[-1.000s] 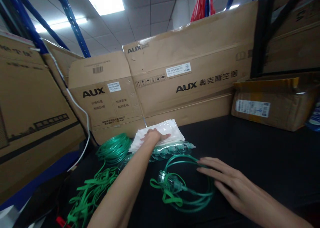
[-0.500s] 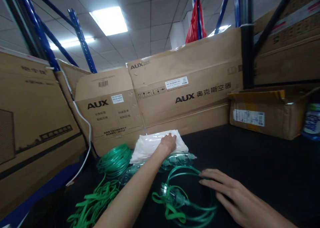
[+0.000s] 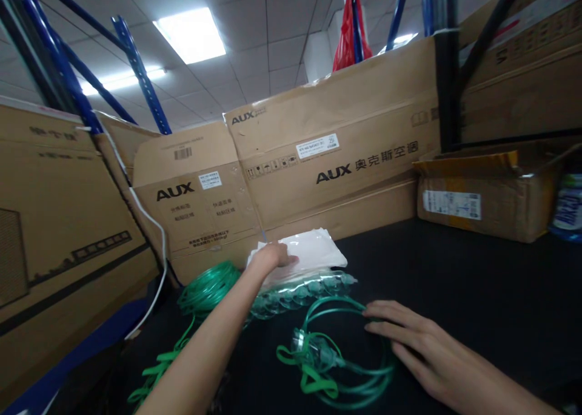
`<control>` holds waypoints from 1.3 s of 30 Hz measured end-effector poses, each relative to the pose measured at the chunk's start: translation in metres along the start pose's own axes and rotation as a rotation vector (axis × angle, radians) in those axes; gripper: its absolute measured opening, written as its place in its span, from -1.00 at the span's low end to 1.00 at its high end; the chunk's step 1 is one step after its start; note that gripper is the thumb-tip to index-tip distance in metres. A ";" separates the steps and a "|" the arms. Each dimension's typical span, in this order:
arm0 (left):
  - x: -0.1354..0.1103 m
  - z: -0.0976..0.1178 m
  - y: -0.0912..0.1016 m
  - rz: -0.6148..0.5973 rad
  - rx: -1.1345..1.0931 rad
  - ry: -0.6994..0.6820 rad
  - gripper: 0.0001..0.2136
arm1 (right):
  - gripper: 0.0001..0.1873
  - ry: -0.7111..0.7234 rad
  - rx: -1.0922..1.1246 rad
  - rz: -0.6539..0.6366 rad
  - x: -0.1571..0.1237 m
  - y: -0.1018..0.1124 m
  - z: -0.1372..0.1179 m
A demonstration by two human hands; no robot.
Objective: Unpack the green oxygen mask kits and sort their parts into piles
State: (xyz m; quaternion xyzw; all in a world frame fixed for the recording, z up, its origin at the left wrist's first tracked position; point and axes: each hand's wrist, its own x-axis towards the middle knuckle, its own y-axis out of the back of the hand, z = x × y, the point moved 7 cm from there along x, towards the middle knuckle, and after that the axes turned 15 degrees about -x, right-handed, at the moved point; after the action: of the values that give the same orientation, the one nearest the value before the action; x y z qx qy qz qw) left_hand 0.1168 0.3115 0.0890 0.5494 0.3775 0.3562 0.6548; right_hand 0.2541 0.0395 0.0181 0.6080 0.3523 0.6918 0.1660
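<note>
My left hand (image 3: 276, 256) is on the left part of a stack of white plastic bags (image 3: 313, 249), its fingers curled closed against the top bag. Just in front of the stack lies a row of clear green plastic masks (image 3: 300, 292). My right hand (image 3: 416, 342) is open, fingers stretched out, with its fingertips at the right side of a coil of green tubing (image 3: 364, 391). Inside that coil sits a clear oxygen mask (image 3: 313, 349) with a green elastic strap (image 3: 318, 383). My left forearm hides part of the table.
A bundle of green tubing (image 3: 209, 287) and loose green straps (image 3: 159, 366) lie to the left on the black table (image 3: 391, 269). Cardboard panels (image 3: 345, 142) stand along the back. At the right are an open cardboard box (image 3: 491, 202) and a blue-labelled bottle (image 3: 568, 209).
My left hand has moved left across the white bags, and the stack's left side has shifted. More of the mask row shows. My right hand stays at the tubing coil.
</note>
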 end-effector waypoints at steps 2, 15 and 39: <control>-0.006 -0.021 0.001 -0.010 -0.012 0.058 -0.67 | -0.62 -0.014 0.025 -0.007 0.002 0.002 0.000; -0.126 0.030 0.019 0.207 -0.306 -0.366 -0.59 | -0.70 -0.005 0.114 -0.116 0.005 -0.001 -0.013; -0.186 0.013 -0.076 -0.176 -0.672 -0.370 -0.77 | -0.83 0.038 0.088 -0.368 0.009 -0.041 -0.077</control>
State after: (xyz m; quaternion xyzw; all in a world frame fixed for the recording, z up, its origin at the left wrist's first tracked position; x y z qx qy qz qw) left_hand 0.0464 0.1310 0.0345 0.3248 0.1608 0.2974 0.8833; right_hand 0.1704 0.0525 -0.0045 0.5270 0.4905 0.6450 0.2564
